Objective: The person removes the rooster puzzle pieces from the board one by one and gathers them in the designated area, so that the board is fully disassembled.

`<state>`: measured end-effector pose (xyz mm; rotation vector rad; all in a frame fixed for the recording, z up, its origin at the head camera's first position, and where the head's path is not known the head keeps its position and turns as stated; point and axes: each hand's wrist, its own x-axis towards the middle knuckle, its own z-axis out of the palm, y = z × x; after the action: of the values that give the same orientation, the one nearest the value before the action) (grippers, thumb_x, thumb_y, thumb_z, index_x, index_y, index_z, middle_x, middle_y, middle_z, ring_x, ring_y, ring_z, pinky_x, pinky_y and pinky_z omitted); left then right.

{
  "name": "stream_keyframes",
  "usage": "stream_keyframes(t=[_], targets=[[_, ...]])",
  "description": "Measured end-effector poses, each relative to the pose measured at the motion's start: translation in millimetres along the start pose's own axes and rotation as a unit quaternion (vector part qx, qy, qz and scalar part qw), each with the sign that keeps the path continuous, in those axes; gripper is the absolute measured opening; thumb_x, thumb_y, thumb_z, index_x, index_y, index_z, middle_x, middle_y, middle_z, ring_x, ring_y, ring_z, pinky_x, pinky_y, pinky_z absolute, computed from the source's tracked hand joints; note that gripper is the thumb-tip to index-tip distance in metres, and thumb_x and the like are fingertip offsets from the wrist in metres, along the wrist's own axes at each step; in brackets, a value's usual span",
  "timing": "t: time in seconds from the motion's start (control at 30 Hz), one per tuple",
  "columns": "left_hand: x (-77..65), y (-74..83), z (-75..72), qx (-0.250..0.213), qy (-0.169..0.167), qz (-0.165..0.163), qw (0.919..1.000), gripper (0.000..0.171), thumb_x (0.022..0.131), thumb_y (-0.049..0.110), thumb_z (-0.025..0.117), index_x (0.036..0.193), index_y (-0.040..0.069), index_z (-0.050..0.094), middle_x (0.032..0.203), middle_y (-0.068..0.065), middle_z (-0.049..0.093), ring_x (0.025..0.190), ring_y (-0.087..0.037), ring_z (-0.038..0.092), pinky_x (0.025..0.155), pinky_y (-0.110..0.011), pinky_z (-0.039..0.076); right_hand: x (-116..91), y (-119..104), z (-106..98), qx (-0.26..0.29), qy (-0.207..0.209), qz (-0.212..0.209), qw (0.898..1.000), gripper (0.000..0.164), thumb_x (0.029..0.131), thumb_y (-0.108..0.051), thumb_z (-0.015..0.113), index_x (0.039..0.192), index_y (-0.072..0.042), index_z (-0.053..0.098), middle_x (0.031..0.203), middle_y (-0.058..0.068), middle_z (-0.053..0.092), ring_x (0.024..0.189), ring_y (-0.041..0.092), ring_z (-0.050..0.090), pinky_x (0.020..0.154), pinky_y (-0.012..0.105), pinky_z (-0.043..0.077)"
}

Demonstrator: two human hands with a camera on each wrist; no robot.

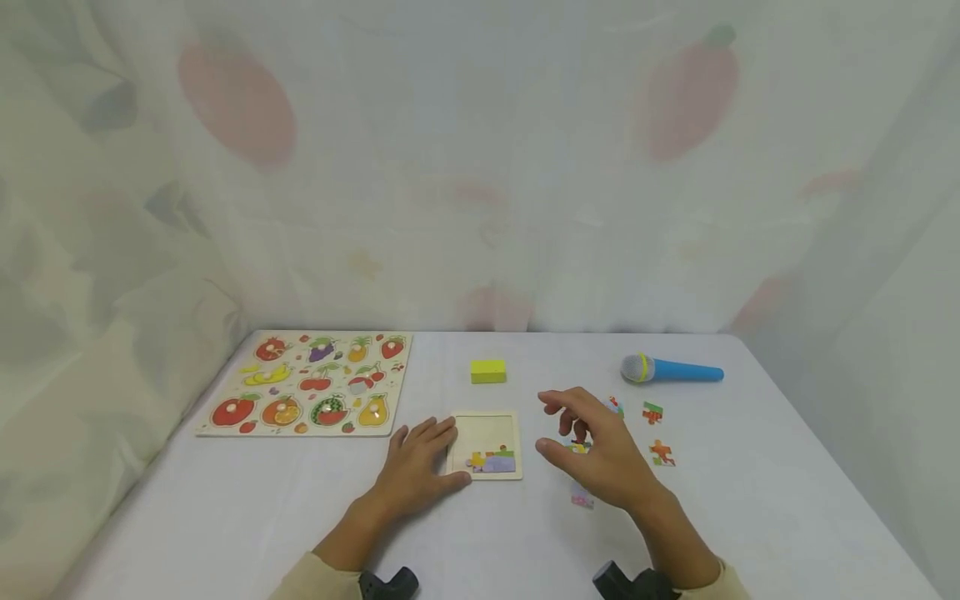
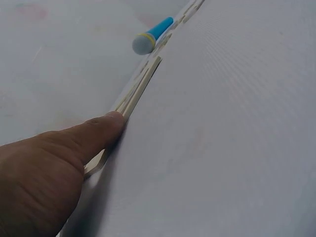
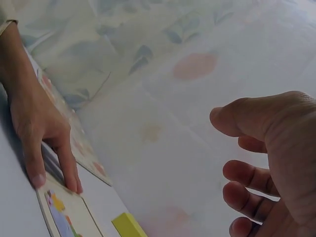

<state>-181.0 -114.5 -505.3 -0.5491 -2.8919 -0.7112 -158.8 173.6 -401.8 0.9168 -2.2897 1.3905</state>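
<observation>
A small square wooden puzzle tray (image 1: pixel 487 425) lies on the white table, with a few joined jigsaw pieces (image 1: pixel 498 462) along its lower edge. My left hand (image 1: pixel 420 465) rests on the tray's left side, its thumb on the near corner and its fingers at the left rim. To the right of the tray, my right hand (image 1: pixel 600 446) hovers with loosely bent fingers and a gap between thumb and forefinger; nothing shows between them. Loose puzzle pieces lie beneath and beside it, among them an orange piece (image 1: pixel 662 452), a green-and-red piece (image 1: pixel 652 412) and a purple-pink piece (image 1: pixel 582 496).
A fruit puzzle board (image 1: pixel 303 383) lies at the back left. A yellow block (image 1: pixel 488 372) stands behind the tray. At the back right lies a blue toy microphone (image 1: pixel 675 369). Patterned white cloth (image 1: pixel 480 167) hangs along the table's back edge.
</observation>
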Motion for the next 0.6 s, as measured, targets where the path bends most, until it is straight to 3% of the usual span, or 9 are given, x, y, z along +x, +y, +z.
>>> stream_keyframes(t=[0.13, 0.37, 0.6], targets=[[0.1, -0.2, 0.3, -0.001, -0.001, -0.001, 1.0000, 0.078, 0.077, 0.055, 0.074, 0.138, 0.010, 0.055, 0.147, 0.000, 0.044, 0.137, -0.028, 0.031, 0.108, -0.058, 0.011, 8.8, -4.0, 14.2, 0.003, -0.002, 0.006, 1.000, 0.050, 0.080, -0.006, 0.077, 0.127, -0.013, 0.060, 0.102, -0.004, 0.059, 0.079, 0.019, 0.054, 0.063, 0.027, 0.044], [-1.0, 1.2, -0.4, 0.006, -0.002, -0.002, 1.0000, 0.077, 0.077, 0.055, 0.073, 0.138, 0.011, 0.055, 0.147, 0.000, 0.044, 0.137, -0.028, 0.031, 0.108, -0.058, 0.011, 22.9, -25.7, 34.2, 0.037, -0.005, 0.031, 0.999, 0.045, 0.079, 0.004, 0.074, 0.122, -0.001, 0.061, 0.098, 0.004, 0.060, 0.076, 0.033, 0.053, 0.062, 0.031, 0.044], [-0.5, 1.6, 0.1, 0.011, -0.001, -0.004, 0.9999, 0.078, 0.077, 0.055, 0.074, 0.138, 0.010, 0.055, 0.146, 0.000, 0.045, 0.137, -0.028, 0.032, 0.108, -0.059, 0.011, 24.1, 10.0, 62.7, 0.072, -0.023, 0.060, 0.995, 0.044, 0.084, -0.009, 0.072, 0.126, -0.015, 0.061, 0.100, -0.006, 0.058, 0.077, 0.022, 0.053, 0.063, 0.029, 0.045]])
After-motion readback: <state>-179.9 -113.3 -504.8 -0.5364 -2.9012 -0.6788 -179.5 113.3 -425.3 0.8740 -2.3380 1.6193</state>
